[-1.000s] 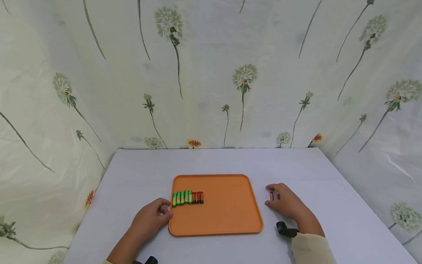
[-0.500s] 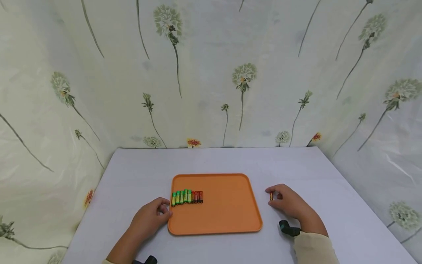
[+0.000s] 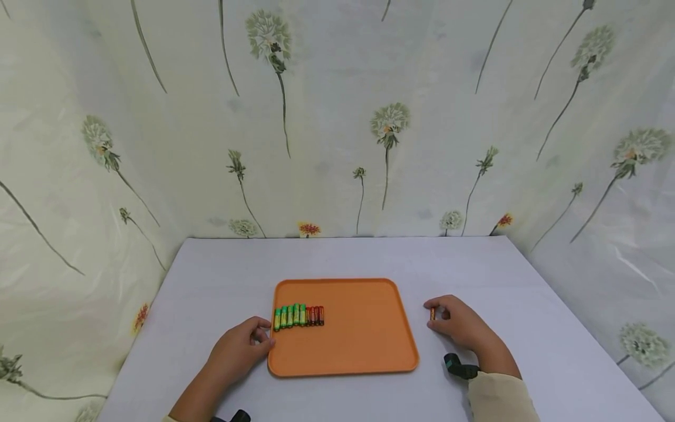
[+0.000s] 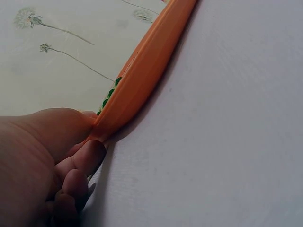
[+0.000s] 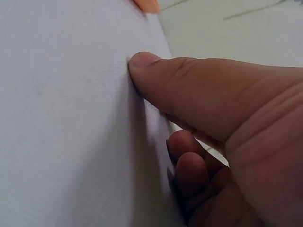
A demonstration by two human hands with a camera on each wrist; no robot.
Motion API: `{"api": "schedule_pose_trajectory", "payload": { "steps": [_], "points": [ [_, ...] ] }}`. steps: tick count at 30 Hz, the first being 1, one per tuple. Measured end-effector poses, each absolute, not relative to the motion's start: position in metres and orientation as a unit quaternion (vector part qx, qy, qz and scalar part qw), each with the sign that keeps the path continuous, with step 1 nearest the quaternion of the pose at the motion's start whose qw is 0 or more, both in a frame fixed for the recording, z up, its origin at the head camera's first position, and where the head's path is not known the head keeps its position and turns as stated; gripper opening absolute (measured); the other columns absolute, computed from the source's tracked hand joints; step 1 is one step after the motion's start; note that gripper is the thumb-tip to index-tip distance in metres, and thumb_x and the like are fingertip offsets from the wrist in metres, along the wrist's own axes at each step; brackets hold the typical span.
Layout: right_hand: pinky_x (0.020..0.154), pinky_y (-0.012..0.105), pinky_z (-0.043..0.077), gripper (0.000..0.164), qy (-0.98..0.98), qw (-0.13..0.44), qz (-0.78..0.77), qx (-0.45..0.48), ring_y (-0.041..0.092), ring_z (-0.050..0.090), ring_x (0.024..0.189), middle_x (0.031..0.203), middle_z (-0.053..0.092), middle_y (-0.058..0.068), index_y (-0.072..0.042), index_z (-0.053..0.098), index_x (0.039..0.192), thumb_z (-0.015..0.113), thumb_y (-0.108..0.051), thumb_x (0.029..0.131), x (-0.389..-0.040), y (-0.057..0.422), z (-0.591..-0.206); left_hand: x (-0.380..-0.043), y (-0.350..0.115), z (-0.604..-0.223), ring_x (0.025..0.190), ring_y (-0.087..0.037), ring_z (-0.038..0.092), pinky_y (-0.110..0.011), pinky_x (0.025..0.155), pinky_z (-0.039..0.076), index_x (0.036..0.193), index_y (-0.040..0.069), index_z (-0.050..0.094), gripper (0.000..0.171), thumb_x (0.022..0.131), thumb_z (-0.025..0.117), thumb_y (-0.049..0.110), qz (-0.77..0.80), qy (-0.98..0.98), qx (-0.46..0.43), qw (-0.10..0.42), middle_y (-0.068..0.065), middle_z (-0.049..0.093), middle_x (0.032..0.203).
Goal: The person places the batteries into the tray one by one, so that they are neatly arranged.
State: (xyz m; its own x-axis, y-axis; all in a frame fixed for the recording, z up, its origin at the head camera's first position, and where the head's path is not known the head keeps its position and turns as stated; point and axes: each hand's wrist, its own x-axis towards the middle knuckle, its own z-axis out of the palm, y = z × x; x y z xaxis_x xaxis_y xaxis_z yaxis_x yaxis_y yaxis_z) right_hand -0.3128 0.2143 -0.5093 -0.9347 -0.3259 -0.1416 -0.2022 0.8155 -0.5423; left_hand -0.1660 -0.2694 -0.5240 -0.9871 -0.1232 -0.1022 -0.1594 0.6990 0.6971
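In the head view, an orange tray (image 3: pixel 364 334) lies on the white table. My left hand (image 3: pixel 239 350) grips its left rim, thumb over the edge and fingers below, as the left wrist view shows. Along the tray's left side runs a row of upright-facing green batteries (image 3: pixel 289 316), with thinner red batteries (image 3: pixel 314 316) beside them. To the right of the tray, my right hand (image 3: pixel 460 322) pinches one small red battery (image 3: pixel 433 314) end to end between thumb and forefinger. That battery is hidden behind the thumb (image 5: pixel 189 90) in the right wrist view.
The white table (image 3: pixel 343 258) ends at a flower-printed cloth (image 3: pixel 327 117) behind and on both sides. Dark camera mounts sit at both wrists, the right one (image 3: pixel 460 367) near the table surface. Tray and right hand stand slightly apart.
The right thumb has come in against the near end of the small red battery, narrowing the finger gap. The left hand and tray hold still.
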Motion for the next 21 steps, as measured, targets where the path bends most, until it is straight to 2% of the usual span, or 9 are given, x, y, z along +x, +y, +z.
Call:
{"api": "schedule_pose_trajectory", "payload": {
  "steps": [12,21],
  "points": [
    [0.076,0.035,0.042,0.041,0.946,0.115,-0.285,-0.105,0.023,0.050,0.094,0.113,0.059,0.008,-0.011,0.068,0.132,0.079,-0.018,0.093,-0.312,0.207,-0.509,-0.167,-0.271,-0.527,0.070,-0.011,0.052,-0.030,0.067,0.040,0.118,0.019,0.069,0.032,0.091,0.081,0.032,0.386,0.919,-0.071,0.024,0.016,0.064,0.083],
    [0.076,0.036,0.044,0.055,0.950,0.110,-0.275,-0.096,0.022,0.052,0.093,0.116,0.060,0.007,-0.008,0.059,0.141,0.081,-0.021,0.093,-0.312,0.198,-0.506,-0.167,-0.271,-0.527,0.070,-0.010,0.053,-0.029,0.067,0.041,0.118,0.020,0.069,0.032,0.091,0.081,0.032,0.389,0.919,-0.070,0.024,0.015,0.064,0.083]
  ]
}}
